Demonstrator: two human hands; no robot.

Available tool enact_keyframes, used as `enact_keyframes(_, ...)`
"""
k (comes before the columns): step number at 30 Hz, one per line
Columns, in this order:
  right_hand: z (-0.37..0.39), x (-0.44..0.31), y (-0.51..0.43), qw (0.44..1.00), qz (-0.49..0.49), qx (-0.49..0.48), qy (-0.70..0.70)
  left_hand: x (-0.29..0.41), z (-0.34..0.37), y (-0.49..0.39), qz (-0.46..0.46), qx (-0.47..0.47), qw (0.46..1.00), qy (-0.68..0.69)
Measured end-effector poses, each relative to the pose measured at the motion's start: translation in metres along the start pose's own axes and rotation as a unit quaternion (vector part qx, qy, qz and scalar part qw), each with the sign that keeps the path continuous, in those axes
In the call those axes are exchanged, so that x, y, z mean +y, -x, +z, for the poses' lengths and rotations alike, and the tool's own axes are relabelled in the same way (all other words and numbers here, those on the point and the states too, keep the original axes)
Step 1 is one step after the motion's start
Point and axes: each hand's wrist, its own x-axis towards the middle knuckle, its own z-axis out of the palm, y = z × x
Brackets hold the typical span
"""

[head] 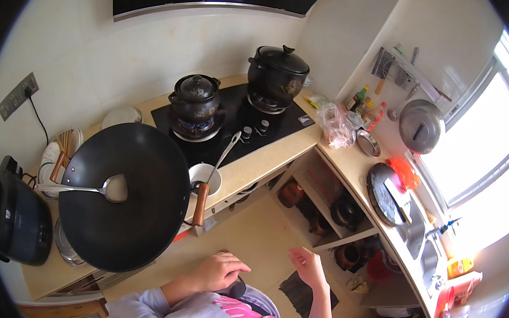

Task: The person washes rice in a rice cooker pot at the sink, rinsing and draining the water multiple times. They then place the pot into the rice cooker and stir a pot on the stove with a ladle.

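Both of my hands are raised before my body, below the counter edge. My left hand (221, 271) has its fingers bent, and nothing shows in it; the palm side is hidden. My right hand (307, 263) is loosely curled, with no object visible in it. A large black wok (152, 231) rests on the counter left of the stove, nearest to my left hand. A metal spatula (115, 188) lies in the wok. Beside its wooden handle (201, 204) stands a white bowl (214, 187) with a metal utensil (226, 154) leaning in it.
A small lidded black pot (196, 101) sits over a lit burner; a larger lidded pot (278, 77) stands on the right burner. A black cooker (19, 220) is at the left. Along the right counter are bottles (358, 99), a round board (378, 198) with a cleaver (394, 196), and a sink (430, 259).
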Motion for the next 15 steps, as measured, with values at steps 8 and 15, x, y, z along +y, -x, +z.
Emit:
enact_keyframes(8, -0.025, -0.034, -0.153, 0.988, -0.133, -0.062, 0.046, -0.033, 0.0, -0.06, -0.077, 0.06, 0.992, 0.082)
enact_keyframes(15, 0.036, -0.158, -0.337, 0.904, -0.4, -0.125, 0.078, -0.05, 0.001, -0.048, -0.166, 0.126, 0.978, -0.005)
